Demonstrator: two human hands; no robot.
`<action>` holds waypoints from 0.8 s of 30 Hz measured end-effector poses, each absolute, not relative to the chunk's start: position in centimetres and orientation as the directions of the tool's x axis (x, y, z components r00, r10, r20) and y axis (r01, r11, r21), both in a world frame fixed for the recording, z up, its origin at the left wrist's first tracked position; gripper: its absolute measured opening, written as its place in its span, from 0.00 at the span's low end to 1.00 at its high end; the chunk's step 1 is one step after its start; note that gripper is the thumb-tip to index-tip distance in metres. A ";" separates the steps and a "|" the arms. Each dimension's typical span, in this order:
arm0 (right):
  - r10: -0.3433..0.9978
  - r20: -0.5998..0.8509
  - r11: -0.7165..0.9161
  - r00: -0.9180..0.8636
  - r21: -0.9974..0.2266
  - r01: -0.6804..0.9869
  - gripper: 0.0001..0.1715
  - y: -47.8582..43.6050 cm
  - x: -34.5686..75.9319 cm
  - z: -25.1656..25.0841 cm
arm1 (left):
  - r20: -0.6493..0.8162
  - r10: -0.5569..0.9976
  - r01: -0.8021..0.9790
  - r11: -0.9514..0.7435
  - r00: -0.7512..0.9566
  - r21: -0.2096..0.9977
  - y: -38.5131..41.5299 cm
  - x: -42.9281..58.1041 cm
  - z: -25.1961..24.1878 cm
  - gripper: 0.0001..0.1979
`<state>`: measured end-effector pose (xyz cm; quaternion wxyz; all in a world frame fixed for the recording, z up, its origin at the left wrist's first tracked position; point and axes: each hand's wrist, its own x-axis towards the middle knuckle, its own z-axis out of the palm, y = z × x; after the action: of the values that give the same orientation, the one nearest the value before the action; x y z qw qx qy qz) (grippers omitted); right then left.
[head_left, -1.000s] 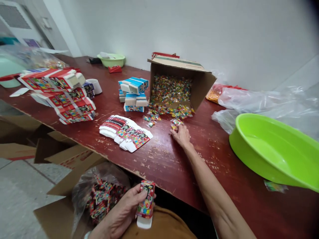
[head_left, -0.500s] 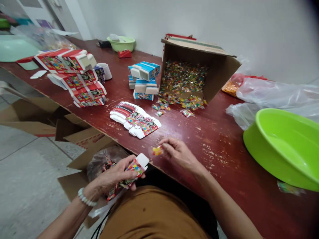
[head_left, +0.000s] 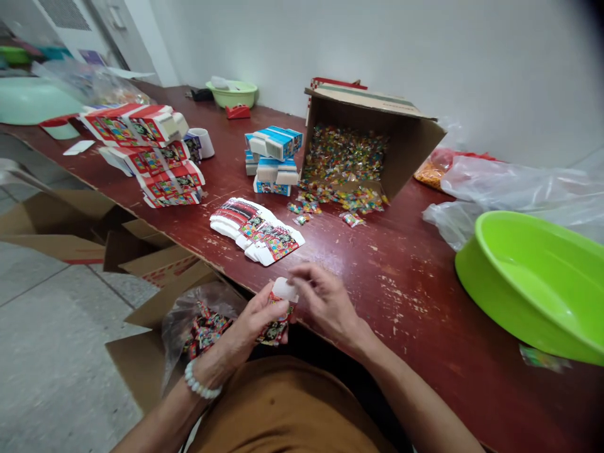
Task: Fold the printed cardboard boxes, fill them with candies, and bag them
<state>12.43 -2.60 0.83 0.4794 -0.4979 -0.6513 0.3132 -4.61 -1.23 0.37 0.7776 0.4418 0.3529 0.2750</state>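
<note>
My left hand (head_left: 262,318) is wrapped around a small red printed candy box (head_left: 275,330), held upright and a little tilted just off the table's front edge. Its white top flap (head_left: 285,289) sticks up. At that flap, my right hand (head_left: 323,299) has its thumb and bent forefinger closed on the flap's upper edge. No candy shows in the right hand. Beyond the hands, a fanned stack of flat red cartons (head_left: 257,229) lies on the table. Below my left forearm, red-wrapped sweets (head_left: 207,330) fill a clear bag inside an open carton.
A tipped cardboard box (head_left: 415,148) spills wrapped candies (head_left: 349,157) onto the dark red table (head_left: 377,251). Blue boxes (head_left: 276,160) and red boxes (head_left: 151,148) stand in piles. A green basin (head_left: 491,277) is at the right; open cartons (head_left: 56,220) stand on the floor.
My left hand has raised the candy box and moved it right. My right hand has come to its flap, and the yellow-and-red wrapped candy it held no longer shows.
</note>
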 end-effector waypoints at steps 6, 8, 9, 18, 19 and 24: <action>0.988 -0.047 -0.063 -0.150 -0.993 -0.099 0.18 -3.0 12.9 0.0 | -0.429 0.771 -0.254 0.584 0.471 0.771 -1.6 -4.2 -0.4 0.22; 0.989 0.025 0.023 -0.147 -1.000 -0.013 0.16 -3.2 12.3 -0.1 | -0.343 0.844 -0.266 0.472 0.413 0.841 -1.9 -3.8 -0.7 0.19; 0.988 0.100 0.111 -0.121 -0.991 0.081 0.13 -3.3 11.9 -0.1 | -0.310 0.864 -0.263 0.430 0.396 0.864 -2.0 -3.6 -0.7 0.18; 0.907 0.399 0.420 -0.130 -0.869 0.263 0.09 -3.4 11.8 0.1 | -0.417 0.653 -0.405 0.738 0.632 0.540 -0.9 -3.7 0.1 0.20; 0.922 0.364 0.386 -0.132 -0.896 0.222 0.09 -3.4 11.8 0.1 | -0.417 0.663 -0.408 0.729 0.622 0.550 -0.8 -3.7 0.1 0.20; 0.989 0.090 0.098 -0.121 -0.994 0.058 0.10 -3.0 11.5 -0.1 | -0.448 0.750 -0.358 0.639 0.486 0.681 -1.2 -3.2 0.0 0.28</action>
<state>11.49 -3.00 -0.14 0.4763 -0.4610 -0.5674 0.4885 -3.23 -1.20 -0.03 0.8223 0.2588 0.3785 0.3370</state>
